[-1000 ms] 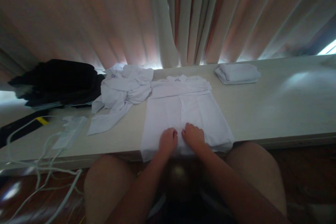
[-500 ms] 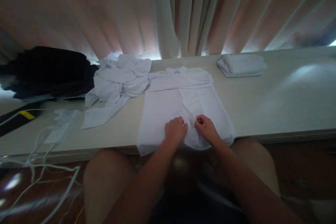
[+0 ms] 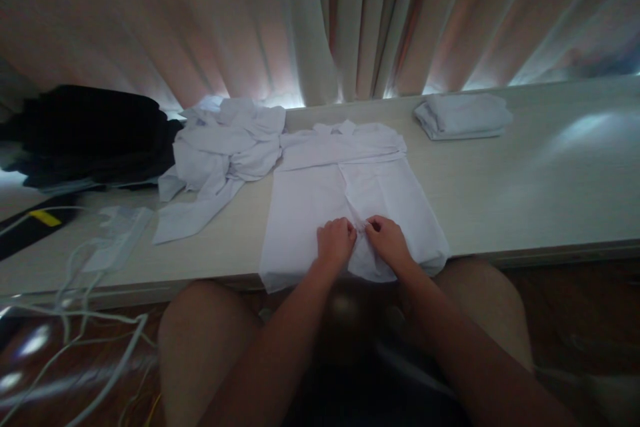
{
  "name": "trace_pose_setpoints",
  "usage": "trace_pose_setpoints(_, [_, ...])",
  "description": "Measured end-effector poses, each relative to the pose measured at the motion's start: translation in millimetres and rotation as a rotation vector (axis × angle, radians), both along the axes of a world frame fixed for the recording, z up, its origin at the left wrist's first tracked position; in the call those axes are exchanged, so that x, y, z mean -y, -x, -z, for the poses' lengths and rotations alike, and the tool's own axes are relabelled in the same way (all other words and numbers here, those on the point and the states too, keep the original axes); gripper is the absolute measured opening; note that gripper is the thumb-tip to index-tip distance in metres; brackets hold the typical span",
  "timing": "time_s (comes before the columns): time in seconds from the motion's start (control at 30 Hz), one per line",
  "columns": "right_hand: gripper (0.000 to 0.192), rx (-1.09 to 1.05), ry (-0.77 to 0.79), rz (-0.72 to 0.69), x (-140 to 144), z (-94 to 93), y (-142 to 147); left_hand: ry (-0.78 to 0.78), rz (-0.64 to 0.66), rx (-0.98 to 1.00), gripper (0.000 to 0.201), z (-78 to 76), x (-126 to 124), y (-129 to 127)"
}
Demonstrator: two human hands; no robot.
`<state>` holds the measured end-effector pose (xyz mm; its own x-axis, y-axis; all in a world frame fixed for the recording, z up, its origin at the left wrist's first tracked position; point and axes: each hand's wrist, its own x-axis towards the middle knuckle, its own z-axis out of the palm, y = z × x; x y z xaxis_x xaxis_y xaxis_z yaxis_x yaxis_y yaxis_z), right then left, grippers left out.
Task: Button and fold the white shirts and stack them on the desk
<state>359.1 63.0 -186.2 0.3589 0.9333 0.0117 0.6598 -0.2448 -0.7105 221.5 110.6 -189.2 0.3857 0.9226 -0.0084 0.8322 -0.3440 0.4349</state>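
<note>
A white shirt [image 3: 305,207] lies spread before me, its collar toward the curtain and its sleeves folded across the upper part. The lower hem hangs over the table's front edge. My left hand [image 3: 337,240] pinches the shirt's front opening from the left side. Close by, my right hand [image 3: 387,240] grips the other edge of the same opening, fingers curled. The fingertips of both hands nearly meet, with gathered cloth between them. Any button there is too small to make out.
A crumpled white garment [image 3: 225,147] touches the shirt's left side. Beyond it sits a pile of black clothes [image 3: 90,137]. A folded white garment [image 3: 463,115] rests at the back right. A white power strip [image 3: 117,237] with cables lies on the left of the table [image 3: 525,193].
My hands have drawn closer together, the right one moving slightly left, and the opening's edges are now bunched between the fingertips. The view has shifted a little.
</note>
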Motion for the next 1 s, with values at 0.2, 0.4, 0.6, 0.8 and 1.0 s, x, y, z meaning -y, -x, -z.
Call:
trace_pose_setpoints(0.2, [0.024,-0.112,-0.097,-0.034,5,2.9,-1,-0.047,0.014,0.260,0.011,11.9,3,10])
trace_pose_setpoints(0.4, [0.023,-0.158,-0.143,-0.078,8,5.4,6,0.070,-0.018,0.505,0.004,18.4,9,14])
trace_pose_setpoints(0.6, [0.023,-0.138,-0.166,-0.064,6,13.5,9,0.241,-0.095,0.639,0.023,5.1,-2,13])
trace_pose_setpoints(0.8, [0.021,-0.158,-0.199,0.000,6,16.7,10,0.283,-0.067,0.594,0.009,-1.1,-12,17])
trace_pose_setpoints(1.0, [0.022,-0.159,-0.214,0.002,8,17.6,10,0.258,-0.058,0.580,0.009,-2.5,-10,14])
